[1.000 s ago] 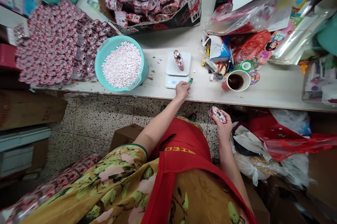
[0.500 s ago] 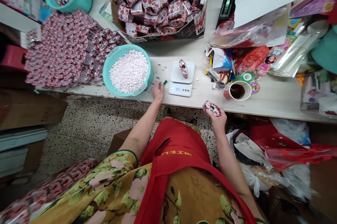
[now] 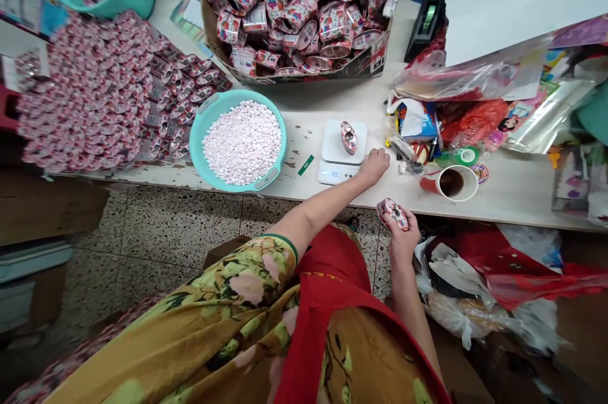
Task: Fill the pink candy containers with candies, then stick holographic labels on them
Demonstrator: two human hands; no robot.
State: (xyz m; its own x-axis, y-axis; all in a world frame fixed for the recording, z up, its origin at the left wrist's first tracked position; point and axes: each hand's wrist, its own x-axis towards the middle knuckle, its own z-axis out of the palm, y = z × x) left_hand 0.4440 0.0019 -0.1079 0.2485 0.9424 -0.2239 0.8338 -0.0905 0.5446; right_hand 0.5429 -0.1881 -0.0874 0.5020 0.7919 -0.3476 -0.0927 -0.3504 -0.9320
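My left hand (image 3: 374,168) reaches across the front of the white digital scale (image 3: 357,171). Its fingers are bent down together on the tabletop just right of the scale; whatever lies under the fingertips is hidden. On the weighing plate stands an oval printed carton (image 3: 349,138) with a hole in its top. Just off the table's front edge, my right hand (image 3: 403,236) grips a similar oval carton (image 3: 392,214). A green strip (image 3: 306,165) lies flat on the table, between the scale and a turquoise basin (image 3: 194,145) filled with small white candies (image 3: 243,141).
A big cardboard box (image 3: 313,75) heaped with oval cartons stands behind the basin. Rows of packed cartons (image 3: 90,94) cover the left side. To the right are a paper cup (image 3: 468,183) of dark drink, green tape (image 3: 468,155), pens and plastic bags.
My left hand has left the green strip beside the basin and swung right, past the scale. A small white candy seen there earlier is now out of sight. My right hand still holds its carton.
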